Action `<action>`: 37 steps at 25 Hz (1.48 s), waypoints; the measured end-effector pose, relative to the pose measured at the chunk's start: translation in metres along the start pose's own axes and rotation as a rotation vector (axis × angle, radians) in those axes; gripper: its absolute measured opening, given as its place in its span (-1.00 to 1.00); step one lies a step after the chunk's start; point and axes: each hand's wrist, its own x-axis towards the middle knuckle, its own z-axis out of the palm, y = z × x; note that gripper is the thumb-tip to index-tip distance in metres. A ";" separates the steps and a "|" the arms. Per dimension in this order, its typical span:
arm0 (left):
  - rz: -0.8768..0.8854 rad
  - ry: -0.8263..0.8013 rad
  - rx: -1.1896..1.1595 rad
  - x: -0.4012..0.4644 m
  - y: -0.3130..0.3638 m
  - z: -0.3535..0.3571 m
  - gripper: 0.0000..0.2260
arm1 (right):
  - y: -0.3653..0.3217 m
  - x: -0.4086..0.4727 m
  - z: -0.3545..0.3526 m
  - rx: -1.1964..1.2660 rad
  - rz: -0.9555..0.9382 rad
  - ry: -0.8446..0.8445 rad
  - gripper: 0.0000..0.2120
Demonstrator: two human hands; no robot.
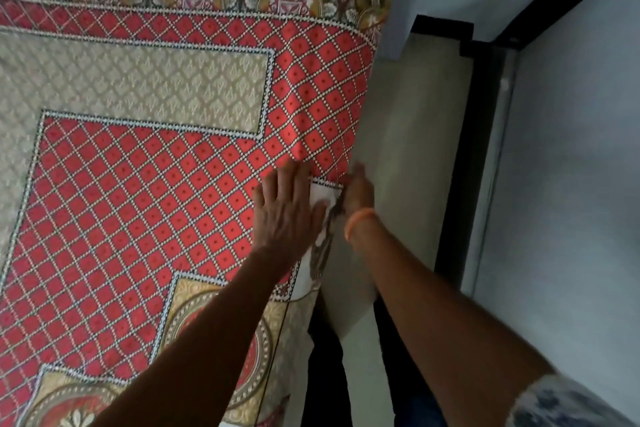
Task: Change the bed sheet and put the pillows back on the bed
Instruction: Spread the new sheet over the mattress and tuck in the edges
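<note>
My left hand (285, 208) presses flat on the bed sheet (145, 163); my right hand (358, 191), nearer its hanging edge, works beside the mattress, grip unclear. The edge runs away from both hands.

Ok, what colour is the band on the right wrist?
Orange: the thin orange wrist band shows best in the head view, just behind the right hand.
</note>
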 end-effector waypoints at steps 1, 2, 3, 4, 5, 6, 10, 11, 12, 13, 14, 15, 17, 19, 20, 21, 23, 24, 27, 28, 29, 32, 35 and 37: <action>-0.015 -0.009 -0.007 0.026 0.003 -0.002 -0.40 | -0.031 0.009 0.007 -0.038 -0.053 -0.018 -0.52; -0.021 -0.009 -0.020 0.049 0.005 -0.005 -0.37 | -0.061 0.015 0.015 -0.105 -0.132 -0.027 -0.48; -0.015 -0.006 -0.038 0.068 0.006 -0.007 -0.36 | -0.085 0.022 0.021 -0.172 -0.214 -0.004 -0.45; 0.002 -0.006 -0.053 0.087 0.010 -0.008 -0.36 | -0.108 0.029 0.028 -0.227 -0.284 0.031 -0.44; 0.024 -0.012 -0.065 0.102 0.014 -0.009 -0.37 | -0.126 0.036 0.035 -0.264 -0.343 0.092 -0.43; 0.042 -0.022 -0.072 0.114 0.018 -0.011 -0.38 | -0.141 0.039 0.041 -0.311 -0.378 0.155 -0.42; 0.044 -0.037 -0.075 0.134 0.025 -0.012 -0.37 | -0.160 0.050 0.055 -0.406 -0.489 0.282 -0.43; 0.047 -0.019 -0.084 0.134 0.025 -0.012 -0.38 | -0.158 0.052 0.048 -0.380 -0.554 0.279 -0.47; 0.072 -0.004 -0.087 0.135 0.025 -0.012 -0.39 | -0.156 0.057 0.040 -0.358 -0.594 0.271 -0.49; 0.123 0.001 -0.084 0.135 0.026 -0.012 -0.41 | -0.153 0.063 0.029 -0.365 -0.608 0.270 -0.49; 0.182 -0.008 -0.074 0.136 0.029 -0.013 -0.42 | -0.151 0.068 0.020 -0.400 -0.590 0.259 -0.47; 0.225 -0.022 -0.061 0.138 0.031 -0.015 -0.44 | -0.150 0.072 0.017 -0.436 -0.544 0.234 -0.44; 0.249 -0.035 -0.049 0.150 0.033 -0.015 -0.50 | -0.152 0.077 0.024 -0.450 -0.457 0.146 -0.41; 0.238 -0.029 -0.030 0.175 0.038 -0.015 -0.53 | -0.154 0.081 0.032 -0.411 -0.424 0.065 -0.45; 0.239 -0.033 -0.007 0.191 0.041 -0.015 -0.52 | -0.157 0.084 0.033 -0.401 -0.409 0.049 -0.49; 0.251 -0.042 0.025 0.212 0.046 -0.016 -0.51 | -0.163 0.092 0.031 -0.345 -0.366 0.043 -0.53; 0.302 -0.041 0.105 0.260 0.058 -0.016 -0.48 | -0.184 0.102 0.031 -0.169 -0.263 -0.005 -0.54; 0.323 -0.040 0.133 0.285 0.062 -0.016 -0.49 | -0.196 0.108 0.034 -0.127 -0.251 -0.041 -0.52; 0.270 -0.117 0.218 0.347 0.073 -0.021 -0.52 | -0.223 0.124 0.046 -0.167 -0.294 -0.042 -0.61; 0.246 -0.163 0.259 0.358 0.079 -0.022 -0.54 | -0.227 0.128 0.047 -0.121 -0.283 -0.027 -0.66; 0.243 -0.199 0.295 0.366 0.084 -0.024 -0.56 | -0.228 0.131 0.047 -0.040 -0.255 -0.017 -0.69; 0.244 -0.170 0.296 0.373 0.079 -0.030 -0.59 | -0.218 0.136 0.057 -0.077 -0.251 0.009 -0.68; 0.196 -0.108 0.265 0.379 0.058 -0.033 -0.56 | -0.217 0.132 0.070 -0.137 -0.240 -0.065 -0.72; 0.211 -0.214 0.294 0.383 0.058 -0.031 -0.56 | -0.220 0.131 0.071 -0.252 -0.252 -0.033 -0.73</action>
